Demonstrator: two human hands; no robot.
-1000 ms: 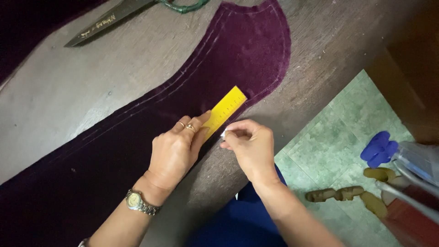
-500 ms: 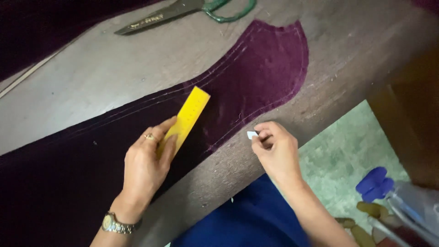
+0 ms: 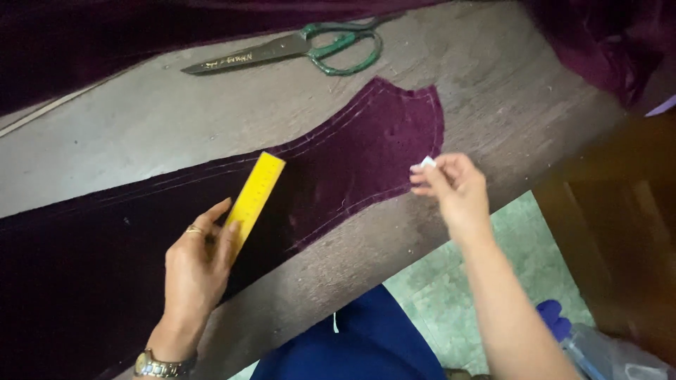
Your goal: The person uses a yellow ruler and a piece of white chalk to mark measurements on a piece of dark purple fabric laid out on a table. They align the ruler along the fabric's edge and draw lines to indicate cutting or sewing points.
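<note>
In the head view, the left hand (image 3: 197, 264) reaches up from the lower left, fingers curled around the lower end of a yellow ruler (image 3: 255, 197) that lies slanted on the purple velvet piece (image 3: 352, 158) at frame centre. The right hand (image 3: 454, 190), right of centre, hovers over the table edge, pinching a small white chalk (image 3: 427, 162) between fingertips. Green-handled scissors (image 3: 296, 49) lie at the top on the wooden table (image 3: 141, 127).
</note>
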